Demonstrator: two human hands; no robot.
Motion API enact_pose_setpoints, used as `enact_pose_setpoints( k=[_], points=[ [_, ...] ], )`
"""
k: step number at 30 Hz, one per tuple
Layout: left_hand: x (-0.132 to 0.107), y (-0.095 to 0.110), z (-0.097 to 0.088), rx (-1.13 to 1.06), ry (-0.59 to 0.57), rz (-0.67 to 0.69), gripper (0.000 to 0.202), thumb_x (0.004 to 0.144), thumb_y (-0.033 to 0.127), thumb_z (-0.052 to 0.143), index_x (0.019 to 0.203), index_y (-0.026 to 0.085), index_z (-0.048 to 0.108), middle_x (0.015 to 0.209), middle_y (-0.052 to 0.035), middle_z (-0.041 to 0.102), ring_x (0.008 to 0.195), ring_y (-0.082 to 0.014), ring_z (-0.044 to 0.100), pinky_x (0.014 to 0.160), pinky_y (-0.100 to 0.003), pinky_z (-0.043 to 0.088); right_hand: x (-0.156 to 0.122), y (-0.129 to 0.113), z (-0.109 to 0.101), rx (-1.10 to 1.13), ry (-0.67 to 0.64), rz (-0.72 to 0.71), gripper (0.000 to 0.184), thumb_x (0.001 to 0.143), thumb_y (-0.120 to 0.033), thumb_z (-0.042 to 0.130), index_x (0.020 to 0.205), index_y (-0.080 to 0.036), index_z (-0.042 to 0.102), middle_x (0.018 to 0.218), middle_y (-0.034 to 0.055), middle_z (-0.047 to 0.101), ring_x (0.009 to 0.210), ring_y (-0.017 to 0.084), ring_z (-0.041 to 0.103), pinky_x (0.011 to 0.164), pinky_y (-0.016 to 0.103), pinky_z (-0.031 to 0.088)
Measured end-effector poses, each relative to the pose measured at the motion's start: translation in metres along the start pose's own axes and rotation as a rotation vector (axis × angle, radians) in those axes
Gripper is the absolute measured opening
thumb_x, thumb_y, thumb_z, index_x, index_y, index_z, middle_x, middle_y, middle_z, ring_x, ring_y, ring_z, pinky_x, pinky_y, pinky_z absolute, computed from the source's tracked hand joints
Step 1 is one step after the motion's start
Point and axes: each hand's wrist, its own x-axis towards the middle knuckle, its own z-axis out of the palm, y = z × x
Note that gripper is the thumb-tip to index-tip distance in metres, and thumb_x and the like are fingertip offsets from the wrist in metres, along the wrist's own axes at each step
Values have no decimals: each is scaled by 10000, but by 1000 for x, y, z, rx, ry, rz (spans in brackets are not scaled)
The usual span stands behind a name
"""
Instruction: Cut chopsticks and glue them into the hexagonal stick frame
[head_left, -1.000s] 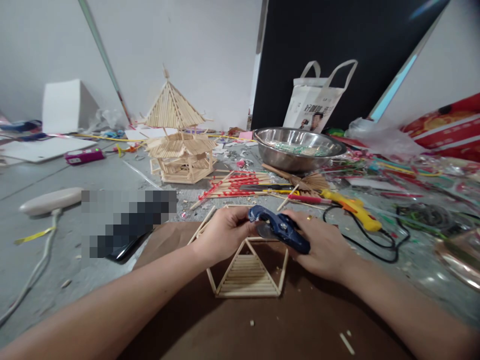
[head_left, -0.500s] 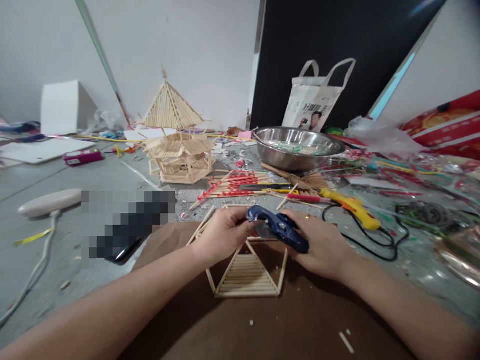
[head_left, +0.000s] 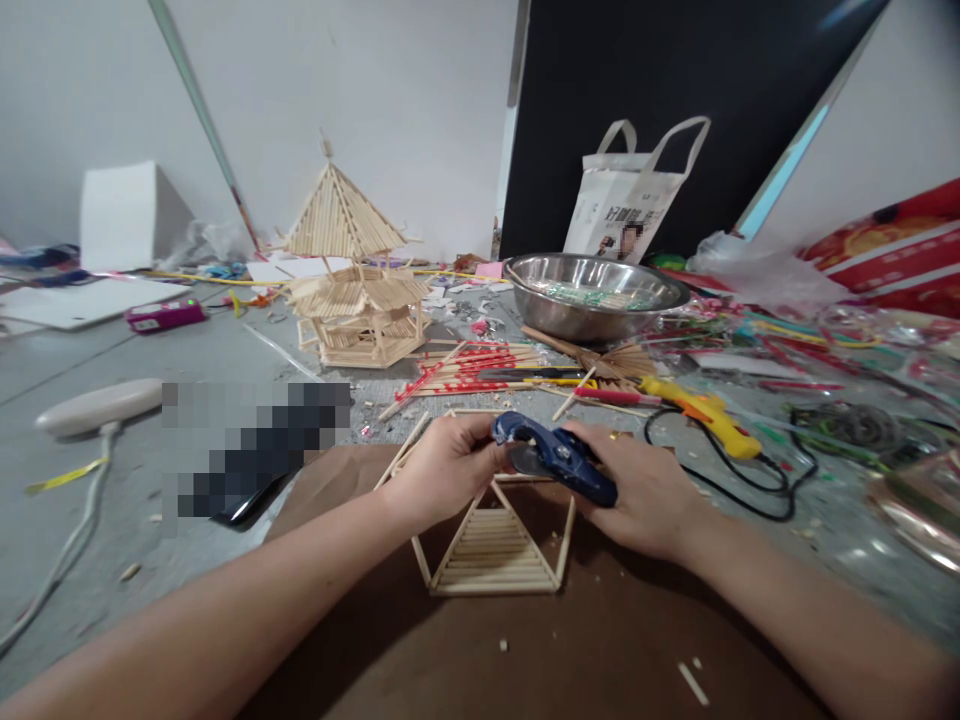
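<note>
My right hand [head_left: 645, 490] is closed round a blue hand cutter [head_left: 562, 455] with a rounded metal blade, its jaws pointing left. The fingertips of my left hand [head_left: 442, 465] are pinched together at the cutter's jaw; what they hold is hidden behind the fingers. Below both hands lies a flat frame of thin wooden sticks [head_left: 495, 580], with one triangular section filled by parallel sticks. My left hand covers part of this frame. The frame rests on a brown board [head_left: 390, 650].
A stick-built pagoda model [head_left: 360, 290] stands at the back left. Beyond the board lie red-tipped sticks [head_left: 480, 370], a metal bowl [head_left: 596, 295] and a yellow glue gun [head_left: 709, 420] with a black cord. A white corded device [head_left: 101, 405] sits left; small stick offcuts [head_left: 694, 685] lie nearer.
</note>
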Motion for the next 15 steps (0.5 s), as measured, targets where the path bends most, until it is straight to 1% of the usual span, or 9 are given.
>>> enact_pose_setpoints(
  k=[5,9,15],
  points=[
    [0,-1,-1,5,-27,-2,183,761,284,451,724,139,556,584,37,459,504,-41,362,494,-160,344,0,0,1,-5,2,18,416,707,-370,447,1084,-195,423,948,64,606,786,223,585,615,324,416],
    [0,-4,-2,59,-10,17,171,760,253,454,678,136,549,588,41,450,530,-40,371,508,-152,338,0,0,2,-10,-19,33,414,701,-364,448,1077,-193,422,930,63,615,759,228,595,591,323,419],
    [0,-6,-2,92,-8,37,228,772,290,435,653,130,544,591,34,451,559,-51,395,514,-158,339,-1,-1,1,6,-42,50,372,706,-347,437,1043,-191,432,905,58,621,744,215,600,598,308,419]
  ],
)
